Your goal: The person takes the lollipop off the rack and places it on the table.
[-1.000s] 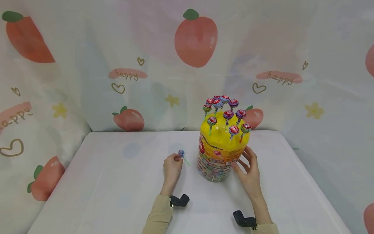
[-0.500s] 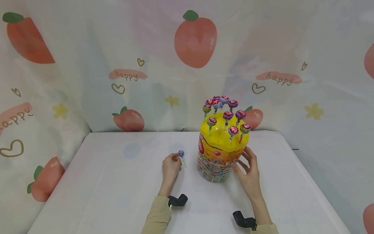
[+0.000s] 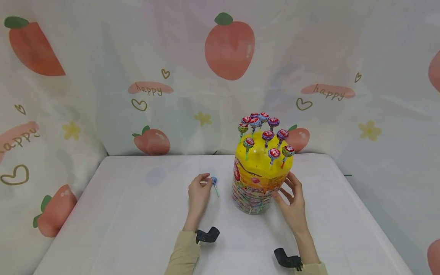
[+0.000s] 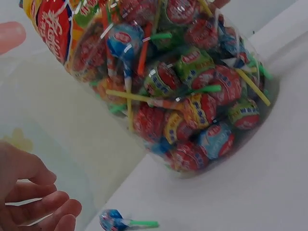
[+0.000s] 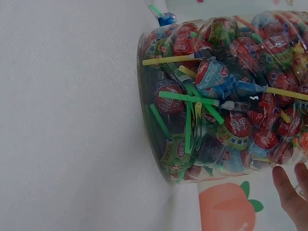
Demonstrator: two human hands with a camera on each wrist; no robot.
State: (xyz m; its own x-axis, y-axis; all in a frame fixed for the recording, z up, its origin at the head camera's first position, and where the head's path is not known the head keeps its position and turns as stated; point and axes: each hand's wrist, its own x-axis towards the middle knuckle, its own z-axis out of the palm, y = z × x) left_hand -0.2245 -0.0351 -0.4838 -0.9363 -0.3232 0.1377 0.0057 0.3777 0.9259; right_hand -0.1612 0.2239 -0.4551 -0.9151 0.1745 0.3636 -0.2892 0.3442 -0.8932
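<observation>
Off-white cloth (image 3: 185, 46) printed with "happy" is hung behind the white surface (image 3: 137, 214), on which a clear, yellow-topped jar of lollipops (image 3: 256, 187) is stood, its red label (image 4: 54, 26) lettered in white Chinese characters. The jar's right side is clasped between the thumb and fingers of the right grip (image 3: 295, 209), while the left grip (image 3: 199, 194) is relaxed, its fingers loosely bent. Just beside those fingers, left of the jar, a blue-wrapped, green-sticked lollipop (image 4: 113, 220) is laid on the surface.

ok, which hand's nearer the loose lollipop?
Left. The left hand is close beside the lollipop, on its left; the right hand is farther off, beyond the jar, at its right side.
</observation>
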